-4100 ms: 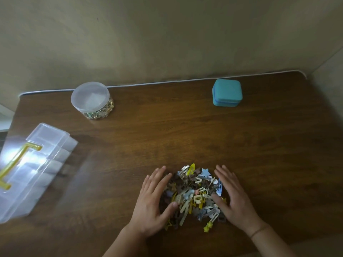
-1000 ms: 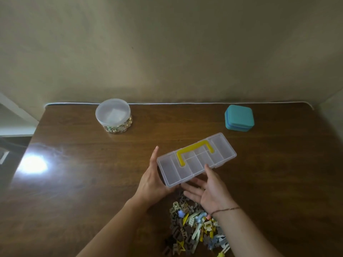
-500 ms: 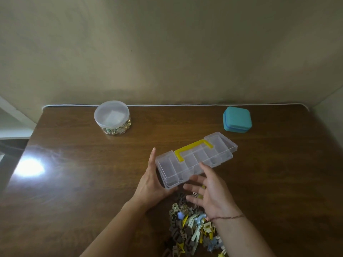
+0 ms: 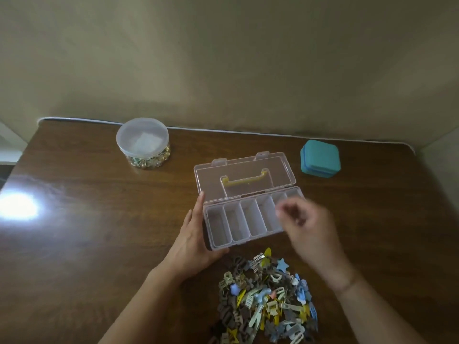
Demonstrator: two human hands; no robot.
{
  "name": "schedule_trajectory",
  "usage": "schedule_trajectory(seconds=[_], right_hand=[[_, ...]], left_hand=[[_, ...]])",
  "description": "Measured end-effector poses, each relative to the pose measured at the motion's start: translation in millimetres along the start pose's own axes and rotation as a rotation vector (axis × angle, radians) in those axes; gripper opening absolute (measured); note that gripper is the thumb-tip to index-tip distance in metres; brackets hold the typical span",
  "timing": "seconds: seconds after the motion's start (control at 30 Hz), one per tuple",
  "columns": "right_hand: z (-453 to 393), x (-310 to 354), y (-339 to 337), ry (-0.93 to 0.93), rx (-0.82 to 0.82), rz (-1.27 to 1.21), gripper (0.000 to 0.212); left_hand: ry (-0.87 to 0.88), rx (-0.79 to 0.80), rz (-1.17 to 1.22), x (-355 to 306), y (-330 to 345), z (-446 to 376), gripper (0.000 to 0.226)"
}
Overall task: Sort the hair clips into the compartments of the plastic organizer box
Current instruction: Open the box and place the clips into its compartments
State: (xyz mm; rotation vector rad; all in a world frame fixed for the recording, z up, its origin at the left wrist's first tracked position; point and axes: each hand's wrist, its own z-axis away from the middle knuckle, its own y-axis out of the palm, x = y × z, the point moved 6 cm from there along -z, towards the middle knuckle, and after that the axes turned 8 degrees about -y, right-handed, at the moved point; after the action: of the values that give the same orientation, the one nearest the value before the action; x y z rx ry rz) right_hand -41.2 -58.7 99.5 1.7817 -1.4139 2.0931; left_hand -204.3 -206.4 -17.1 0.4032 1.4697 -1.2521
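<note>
Here, organizer box [image 4: 244, 219] between hands, left hand [image 4: 192, 247], right hand [image 4: 308, 227]

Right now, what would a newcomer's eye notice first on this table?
The clear plastic organizer box lies open at the table's middle, its compartments empty, the left hand resting against its left end. Nearer the person lies a heap of colourful hair clips. A teal square case sits far right.

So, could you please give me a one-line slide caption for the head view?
Left hand steadies the open organizer box, compartments empty, beside a pile of hair clips.
</note>
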Motion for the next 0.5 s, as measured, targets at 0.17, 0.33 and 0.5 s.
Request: schedule_trajectory(seconds=[0.17,0.33,0.5], right_hand=[[44,-37,51,-0.157,0.41,0.529,0.023],[34,-48,63,-0.244,0.476,0.66,0.031],[35,-50,77,-0.361,0.462,0.831,0.033]], left_hand=[[0.027,-0.083,-0.142,-4,-9,-2,0.132],[0.026,-0.141,-0.07,5,-6,3,0.128],[0.049,-0.159,-0.071,11,-4,1,0.114]])
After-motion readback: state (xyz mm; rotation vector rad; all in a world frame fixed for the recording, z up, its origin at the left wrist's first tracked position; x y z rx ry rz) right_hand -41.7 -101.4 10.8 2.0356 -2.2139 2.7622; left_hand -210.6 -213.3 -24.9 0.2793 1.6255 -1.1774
